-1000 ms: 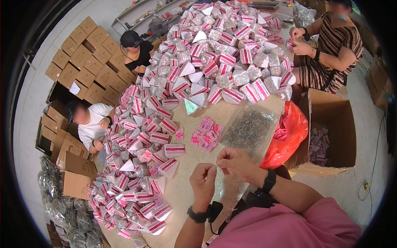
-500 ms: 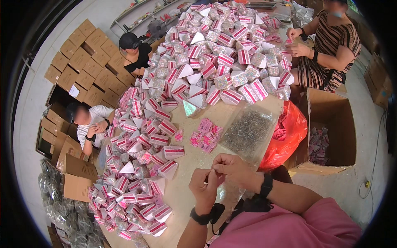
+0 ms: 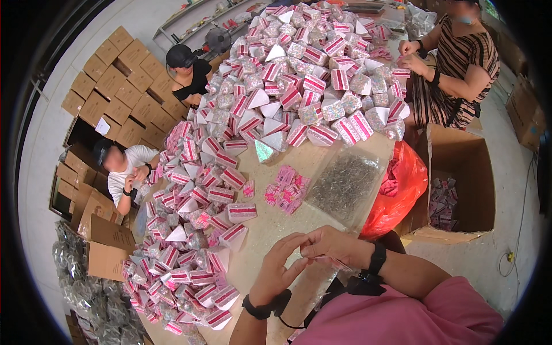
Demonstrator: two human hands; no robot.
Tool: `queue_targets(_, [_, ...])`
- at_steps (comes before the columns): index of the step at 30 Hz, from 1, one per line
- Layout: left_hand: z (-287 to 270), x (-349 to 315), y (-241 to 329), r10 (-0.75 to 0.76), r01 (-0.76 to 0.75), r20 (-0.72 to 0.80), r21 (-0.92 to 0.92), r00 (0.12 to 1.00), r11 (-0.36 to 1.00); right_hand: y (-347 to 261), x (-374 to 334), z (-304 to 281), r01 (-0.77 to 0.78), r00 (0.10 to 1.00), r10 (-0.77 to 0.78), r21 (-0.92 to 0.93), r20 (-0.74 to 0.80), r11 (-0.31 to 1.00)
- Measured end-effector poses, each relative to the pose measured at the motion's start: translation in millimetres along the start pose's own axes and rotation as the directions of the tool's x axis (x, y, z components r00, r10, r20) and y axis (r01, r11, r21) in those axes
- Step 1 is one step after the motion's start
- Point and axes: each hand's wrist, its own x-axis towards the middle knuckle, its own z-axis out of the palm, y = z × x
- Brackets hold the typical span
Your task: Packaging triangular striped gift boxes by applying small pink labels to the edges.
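Just in front of my body, my two hands meet over the near part of the table. My right hand (image 3: 334, 244) is closed, thumb and forefinger pinched on a thin pink tag (image 3: 340, 264) that shows below its fingers. My left hand (image 3: 280, 269) faces it with thumb and fingers parted, their tips close to the right fingertips. Whether a small pin is also between them I cannot make out. Beyond them lie a cluster of pink tags (image 3: 286, 190) and a clear flat bag or tray of thin silvery metal pieces (image 3: 345, 183).
A large heap of glittery cake-slice-shaped pieces (image 3: 313, 83) covers the far and left table (image 3: 261, 227). At right are a red plastic bag (image 3: 411, 178) and an open carton (image 3: 460, 224). Three people sit around the table; stacked cartons (image 3: 109, 83) stand behind at left.
My left hand has opened its pinch and moved slightly left and down. The right hand has turned and lowered a little, and the pink tag now shows beneath its fingers.
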Motion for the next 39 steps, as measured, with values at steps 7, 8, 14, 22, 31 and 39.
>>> queue_targets(7, [-6.1,-10.4,15.2,-0.018,-0.005,0.069,0.323,0.997,0.946,-0.2,-5.0,-6.3,-0.161,0.981,0.171,-0.102,0.093,0.982])
queue_targets(8, [-7.4,-11.8,14.4,-0.005,-0.024,0.083,0.342,0.997,0.939,-0.4,-5.5,-5.9,-0.183,0.975,0.194,-0.102,0.111,0.978])
queue_targets(14, [-1.2,-14.1,17.6,0.017,-0.028,0.035,0.357,0.999,0.934,1.6,-6.0,-3.5,-0.183,0.972,0.188,-0.044,0.142,0.982])
queue_targets(22, [11.2,-21.4,6.9,-0.105,0.116,-0.149,0.065,0.983,0.991,14.1,-2.1,2.0,-0.072,0.993,0.081,-0.114,0.08,0.991])
queue_targets(31, [20.6,-16.5,-9.0,-0.574,0.367,-0.075,-0.7,0.815,0.613,5.1,-3.8,27.1,0.188,0.943,-0.319,-0.643,-0.092,0.743])
queue_targets(39, [26.1,-13.9,-4.2,-0.641,0.344,-0.112,-0.767,0.759,0.541,7.2,-9.2,33.9,0.282,0.782,-0.617,-0.934,0.09,0.222])
